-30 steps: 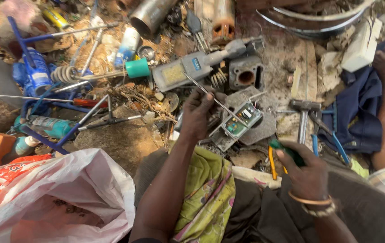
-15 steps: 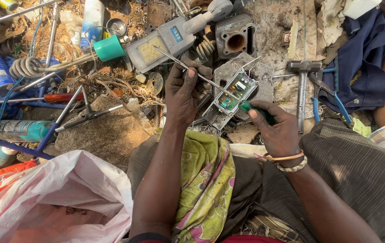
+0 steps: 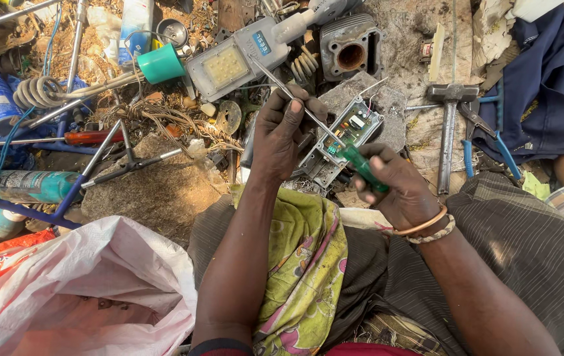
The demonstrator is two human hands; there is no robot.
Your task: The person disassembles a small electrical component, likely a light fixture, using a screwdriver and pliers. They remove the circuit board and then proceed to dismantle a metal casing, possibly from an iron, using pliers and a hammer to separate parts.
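Gripping a green-handled screwdriver (image 3: 363,169), the right hand (image 3: 397,188) is closed around its handle, the tool's tip at a green circuit board (image 3: 351,127) seated in a grey metal housing (image 3: 335,148) on the cluttered ground. The left hand (image 3: 282,132) pinches a thin metal rod (image 3: 295,99) between thumb and fingers — the rod slants up-left over a grey lamp unit (image 3: 229,64). A hammer (image 3: 450,125) lies to the right, near blue-handled pliers (image 3: 483,142); a pale plastic bag (image 3: 91,290) sits at lower left.
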